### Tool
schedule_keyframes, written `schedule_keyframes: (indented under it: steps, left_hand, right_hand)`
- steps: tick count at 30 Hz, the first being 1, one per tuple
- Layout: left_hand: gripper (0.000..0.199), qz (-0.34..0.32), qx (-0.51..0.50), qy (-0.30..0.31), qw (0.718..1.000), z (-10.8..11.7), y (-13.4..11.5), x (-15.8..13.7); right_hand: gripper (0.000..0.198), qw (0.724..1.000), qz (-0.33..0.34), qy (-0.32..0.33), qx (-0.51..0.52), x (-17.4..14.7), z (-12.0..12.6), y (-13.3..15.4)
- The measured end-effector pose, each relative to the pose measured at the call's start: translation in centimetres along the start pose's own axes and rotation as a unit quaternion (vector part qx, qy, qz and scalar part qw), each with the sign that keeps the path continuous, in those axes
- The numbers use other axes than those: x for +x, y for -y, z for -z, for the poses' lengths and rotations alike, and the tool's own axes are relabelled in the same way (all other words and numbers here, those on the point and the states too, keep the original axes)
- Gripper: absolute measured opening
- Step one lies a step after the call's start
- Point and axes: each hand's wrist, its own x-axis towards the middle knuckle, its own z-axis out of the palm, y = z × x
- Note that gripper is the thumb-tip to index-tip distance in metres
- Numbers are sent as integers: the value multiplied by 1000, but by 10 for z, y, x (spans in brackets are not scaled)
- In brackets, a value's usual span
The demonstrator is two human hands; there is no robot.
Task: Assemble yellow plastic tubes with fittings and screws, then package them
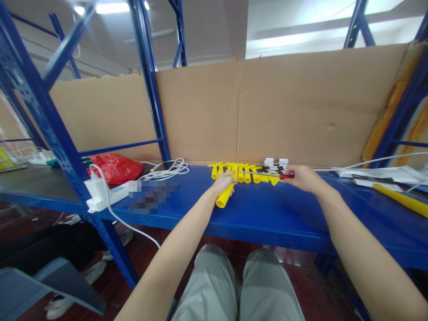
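Note:
My left hand (226,182) is closed around a yellow tube-shaped handle (223,199), whose round end points toward me. In my right hand (303,178) is a screwdriver (286,175) with a red and black handle. Its long thin shaft runs left, level, to the top of the yellow handle; whether the tip touches a screw is too small to tell. Behind my left hand several similar yellow handles (247,177) stand in a row, with small yellow pieces (269,177) at their right. A stack of white and black pieces (276,165) lies just beyond the screwdriver.
Cardboard (200,116) walls off the back of the blue shelf (267,218). On the left are a white power strip (115,194), coiled white cables (174,168) and a red plastic bag (115,168). A yellow length (401,199) and white packets (384,174) lie at the right.

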Motion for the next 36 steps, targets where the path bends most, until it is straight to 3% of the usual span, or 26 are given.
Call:
schedule_keyframes:
  steps: [8,13,24,32,36]
  left_hand:
    - [63,-1,-11,-1,1000,-1,-2,-3]
    - [61,2,-26,-4,1000,0,-1,-2]
    - [69,-3,-29,3,1000,1,2,4]
    - [71,-1,-40,-9,999,2,2,7]
    - [69,-1,-36,-2,999,3,2,8]
  right_hand:
    - [20,999,19,23,37,-1,5,0]
    - [21,998,-1,46,43,0,0,-1]
    - [14,998,12,-37,-44,-3,5,2]
    - [21,998,20,59,32,-3,4,9]
    - [22,997,3,52,58,-2,-4,2]
